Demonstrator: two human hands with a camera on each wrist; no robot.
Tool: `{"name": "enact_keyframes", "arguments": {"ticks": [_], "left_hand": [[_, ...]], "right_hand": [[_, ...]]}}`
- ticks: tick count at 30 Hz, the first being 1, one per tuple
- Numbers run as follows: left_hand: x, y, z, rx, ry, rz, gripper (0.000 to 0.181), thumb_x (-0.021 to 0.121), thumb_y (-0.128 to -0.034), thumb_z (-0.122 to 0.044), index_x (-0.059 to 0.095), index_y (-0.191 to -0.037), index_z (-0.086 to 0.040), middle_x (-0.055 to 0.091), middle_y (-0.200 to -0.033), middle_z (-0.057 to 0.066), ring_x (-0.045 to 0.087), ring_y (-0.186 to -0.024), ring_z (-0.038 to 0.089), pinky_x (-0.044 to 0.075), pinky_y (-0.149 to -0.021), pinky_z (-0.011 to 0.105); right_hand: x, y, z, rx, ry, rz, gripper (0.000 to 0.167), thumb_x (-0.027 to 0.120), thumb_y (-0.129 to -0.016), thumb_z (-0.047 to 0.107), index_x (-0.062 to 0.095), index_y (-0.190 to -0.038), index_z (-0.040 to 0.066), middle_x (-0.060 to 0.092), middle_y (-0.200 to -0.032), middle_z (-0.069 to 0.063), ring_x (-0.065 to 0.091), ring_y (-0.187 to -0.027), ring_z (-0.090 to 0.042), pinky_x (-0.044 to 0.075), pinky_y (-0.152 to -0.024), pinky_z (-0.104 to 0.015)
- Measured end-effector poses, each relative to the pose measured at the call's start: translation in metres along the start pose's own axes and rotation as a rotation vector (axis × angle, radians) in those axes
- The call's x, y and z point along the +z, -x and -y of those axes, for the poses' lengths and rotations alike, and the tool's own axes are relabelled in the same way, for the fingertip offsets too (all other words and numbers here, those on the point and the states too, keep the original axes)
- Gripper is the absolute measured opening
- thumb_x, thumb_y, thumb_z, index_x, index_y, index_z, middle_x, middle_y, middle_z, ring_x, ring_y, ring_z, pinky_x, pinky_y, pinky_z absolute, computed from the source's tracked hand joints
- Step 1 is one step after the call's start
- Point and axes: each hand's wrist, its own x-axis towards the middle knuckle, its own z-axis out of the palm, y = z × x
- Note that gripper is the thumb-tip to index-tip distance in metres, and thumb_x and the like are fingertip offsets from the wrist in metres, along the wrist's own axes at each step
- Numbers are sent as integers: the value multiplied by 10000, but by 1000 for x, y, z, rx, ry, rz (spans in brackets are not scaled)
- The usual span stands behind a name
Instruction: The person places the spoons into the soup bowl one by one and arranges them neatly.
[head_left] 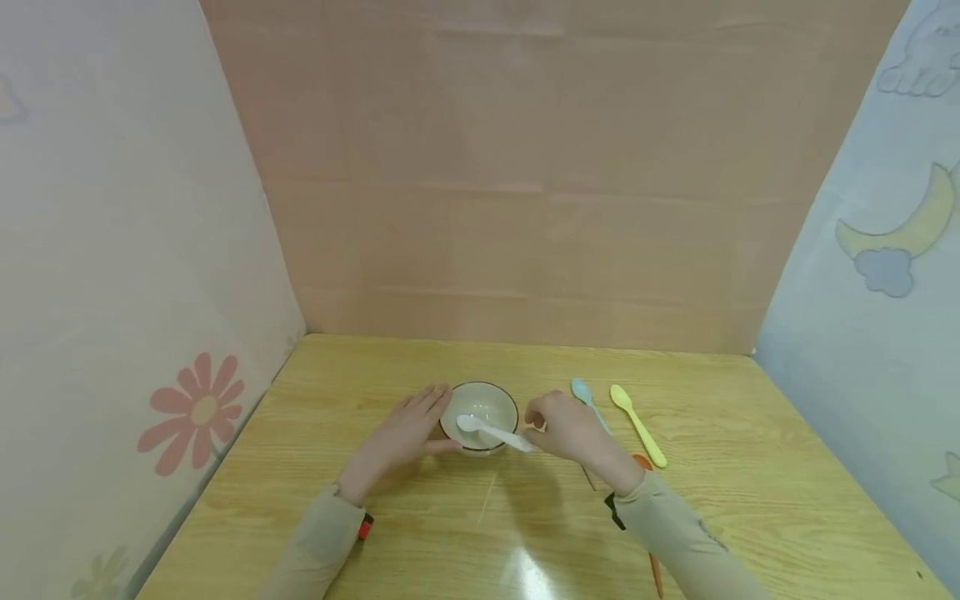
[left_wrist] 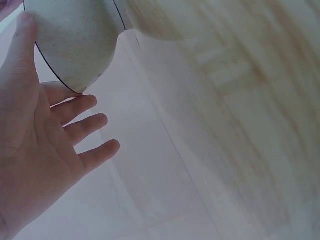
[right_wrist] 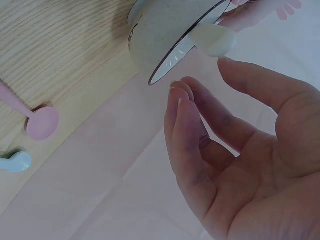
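A cream bowl with a dark rim [head_left: 487, 398] stands upright on the table. Inside it lies a white spoon [head_left: 495, 432], its handle slanting out over the near right rim. My left hand [head_left: 401, 433] rests against the bowl's left side, thumb and index finger touching the rim and the other fingers extended, as the left wrist view shows. Just right of the bowl is my right hand [head_left: 566, 429], fingers loosely bent with nothing between them. In the right wrist view, my right thumb is close to the spoon's handle end [right_wrist: 220, 42]; contact is unclear.
To the right lie a light blue spoon [head_left: 582, 390], a yellow spoon [head_left: 637, 425] and an orange spoon [head_left: 656, 575] partly under my right forearm. A pink spoon [right_wrist: 42, 122] shows in the right wrist view. Behind the wooden table [head_left: 420, 550] rises a brown backdrop [head_left: 480, 208].
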Motion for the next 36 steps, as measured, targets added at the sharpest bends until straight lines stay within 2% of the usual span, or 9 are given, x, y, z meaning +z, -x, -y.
{"name": "enact_keyframes", "arguments": {"ticks": [6,14,20,24,28,32,36], "left_hand": [[0,1,1,3,5,-6,944,574,-889,-639,305,-1546,-17,325,-1611,166,308,-1493,389,344,-1159,609],[2,1,3,-6,7,-2,946,571,-888,-645,298,-1551,-27,323,-1614,156,299,-1500,377,336,-1166,606],[2,0,4,-4,7,1,954,560,-889,-654,288,-1554,-26,316,-1616,163,297,-1500,381,332,-1168,605],[2,0,4,6,6,-5,950,565,-893,-645,292,-1551,-16,322,-1610,178,305,-1494,392,338,-1166,602],[1,1,3,5,11,-4,955,565,-892,-649,287,-1553,-19,319,-1612,173,303,-1495,392,331,-1172,599],[1,0,3,2,17,-5,952,570,-891,-645,293,-1550,-16,321,-1611,175,302,-1494,395,331,-1169,604],[2,-2,4,0,11,-7,952,574,-889,-644,298,-1548,-15,322,-1611,177,305,-1493,394,336,-1165,605]], "right_hand": [[-2,4,-2,34,-20,10,128,797,-826,160,752,-896,64,692,-835,-32,614,-732,-126,533,-602,-279],[-6,11,-10,-4,-54,-16,135,784,-833,126,715,-903,33,692,-840,-57,643,-702,-148,516,-561,-234],[-8,15,-19,-17,-78,-36,137,774,-835,101,645,-867,69,713,-837,-49,631,-671,-108,477,-532,-195],[-9,19,-27,24,-95,-27,116,770,-838,115,673,-881,69,720,-836,-35,612,-654,-85,462,-531,-188],[-10,22,-34,103,-147,7,83,751,-854,131,692,-889,84,716,-885,-39,581,-620,-63,472,-537,-214],[-11,24,-42,134,-147,17,105,739,-869,156,702,-934,83,709,-930,-47,647,-727,-108,530,-605,-271],[-12,27,-49,120,-146,0,178,733,-874,147,715,-1006,29,718,-939,-81,676,-792,-168,561,-651,-313]]}}
